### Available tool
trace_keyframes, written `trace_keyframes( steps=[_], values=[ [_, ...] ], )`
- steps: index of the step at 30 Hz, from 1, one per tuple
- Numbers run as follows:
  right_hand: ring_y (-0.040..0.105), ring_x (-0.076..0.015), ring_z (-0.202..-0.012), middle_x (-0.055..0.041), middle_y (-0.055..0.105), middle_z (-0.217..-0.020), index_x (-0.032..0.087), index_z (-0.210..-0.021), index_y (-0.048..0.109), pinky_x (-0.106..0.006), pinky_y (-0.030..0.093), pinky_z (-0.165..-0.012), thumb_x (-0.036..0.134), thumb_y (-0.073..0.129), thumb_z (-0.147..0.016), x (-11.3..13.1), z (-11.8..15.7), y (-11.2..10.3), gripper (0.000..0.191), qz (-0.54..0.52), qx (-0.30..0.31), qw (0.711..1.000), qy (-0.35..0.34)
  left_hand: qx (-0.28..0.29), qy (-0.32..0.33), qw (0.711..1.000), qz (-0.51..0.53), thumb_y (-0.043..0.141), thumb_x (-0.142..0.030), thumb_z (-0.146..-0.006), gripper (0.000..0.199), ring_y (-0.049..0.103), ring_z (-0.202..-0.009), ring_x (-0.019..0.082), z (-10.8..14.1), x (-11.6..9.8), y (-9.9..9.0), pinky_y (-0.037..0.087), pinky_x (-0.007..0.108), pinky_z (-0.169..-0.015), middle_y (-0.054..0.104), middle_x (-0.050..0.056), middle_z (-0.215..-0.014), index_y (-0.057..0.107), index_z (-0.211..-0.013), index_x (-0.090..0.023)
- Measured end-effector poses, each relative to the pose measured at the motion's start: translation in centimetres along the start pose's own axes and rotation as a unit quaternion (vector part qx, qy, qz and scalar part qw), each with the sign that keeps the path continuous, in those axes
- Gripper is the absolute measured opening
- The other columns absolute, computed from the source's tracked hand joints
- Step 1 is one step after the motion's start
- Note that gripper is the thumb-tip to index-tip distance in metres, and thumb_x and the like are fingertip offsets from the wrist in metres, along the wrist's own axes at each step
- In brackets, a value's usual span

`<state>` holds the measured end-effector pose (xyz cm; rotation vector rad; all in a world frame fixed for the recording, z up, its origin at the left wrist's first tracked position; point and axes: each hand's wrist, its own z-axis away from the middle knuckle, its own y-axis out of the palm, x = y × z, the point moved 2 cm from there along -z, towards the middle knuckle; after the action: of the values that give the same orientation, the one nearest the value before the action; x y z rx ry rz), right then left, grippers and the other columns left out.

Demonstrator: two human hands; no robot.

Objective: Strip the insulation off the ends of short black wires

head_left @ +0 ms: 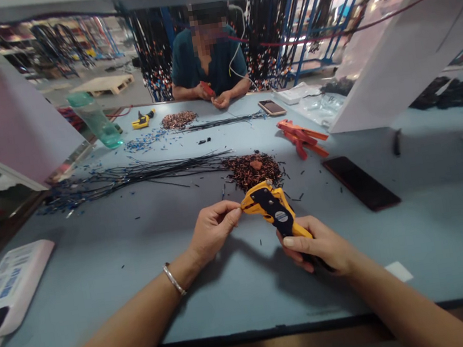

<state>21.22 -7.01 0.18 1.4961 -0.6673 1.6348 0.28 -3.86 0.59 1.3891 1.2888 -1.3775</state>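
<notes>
My right hand (pixel 317 245) is wrapped round the handles of a yellow and black wire stripper (pixel 268 205), whose jaws point up and to the left. At those jaws, the thumb and forefinger of my left hand (pixel 216 230) are pinched together; whatever lies between them is too small to make out. Just behind the tool is a heap of short dark and copper-coloured wire pieces (pixel 252 170). A bundle of long black wires (pixel 149 172) stretches left from this heap, with blue ends at its far left.
Right of the heap lie red-orange pliers (pixel 302 138) and a black phone (pixel 361 183). A white device (pixel 15 290) sits at the left, a green bottle (pixel 97 120) behind it. Across the table (pixel 183 321), a person (pixel 207 62) holds a red tool. White partitions (pixel 395 53) flank both sides.
</notes>
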Motion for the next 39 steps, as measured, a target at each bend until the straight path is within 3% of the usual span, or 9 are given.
trace_keyframes(
  steps=[10,20,35,38,39],
  values=[
    [0.040,-0.0058,-0.034,0.0058,0.048,-0.047,0.016,-0.066,0.052,-0.016,0.027,-0.031,0.043,0.072,-0.072,-0.1,-0.2,0.0,0.034,-0.082,-0.031,0.995,0.040,-0.043,0.019,0.995,-0.082,0.060,-0.033,-0.078,0.022,0.049,-0.060,0.011,-0.5,0.2,0.0,0.039,0.021,-0.056,0.061,0.001,-0.066,0.070,-0.082,-0.014],
    [0.039,-0.0045,-0.031,0.0047,0.050,-0.047,0.013,-0.072,0.060,-0.016,0.028,-0.031,0.037,0.076,-0.066,0.1,-0.1,-0.3,0.029,-0.224,-0.034,0.969,0.101,-0.057,0.024,0.990,-0.127,0.054,-0.032,-0.081,0.021,0.039,-0.053,0.009,-0.3,-0.1,0.5,0.032,0.020,-0.051,0.048,-0.003,-0.058,0.061,-0.076,-0.014],
    [0.042,-0.0054,-0.034,0.0015,0.054,-0.054,0.011,-0.078,0.068,-0.017,0.030,-0.032,0.033,0.071,-0.068,0.8,0.0,-2.0,0.025,-0.237,-0.016,0.963,0.130,-0.058,0.066,0.978,-0.192,0.051,-0.026,-0.083,0.017,0.042,-0.054,0.010,-0.3,-0.8,1.2,0.034,0.020,-0.052,0.051,-0.003,-0.058,0.061,-0.074,-0.015],
    [0.042,-0.0065,-0.037,0.0007,0.053,-0.056,0.012,-0.078,0.067,-0.019,0.032,-0.033,0.028,0.069,-0.068,1.2,0.6,-3.8,0.019,-0.241,-0.064,0.964,0.099,-0.056,0.068,0.973,-0.213,0.050,-0.025,-0.082,0.017,0.039,-0.051,0.009,0.2,-0.9,1.0,0.033,0.020,-0.051,0.048,-0.004,-0.055,0.060,-0.072,-0.015],
    [0.042,-0.0069,-0.039,0.0012,0.053,-0.057,0.014,-0.078,0.067,-0.020,0.036,-0.036,0.025,0.068,-0.068,1.5,0.9,-4.8,0.015,-0.257,-0.116,0.958,0.061,-0.058,0.065,0.972,-0.218,0.050,-0.024,-0.082,0.017,0.038,-0.050,0.009,0.3,-0.9,0.9,0.032,0.020,-0.051,0.046,-0.004,-0.054,0.060,-0.071,-0.016]
  ],
)
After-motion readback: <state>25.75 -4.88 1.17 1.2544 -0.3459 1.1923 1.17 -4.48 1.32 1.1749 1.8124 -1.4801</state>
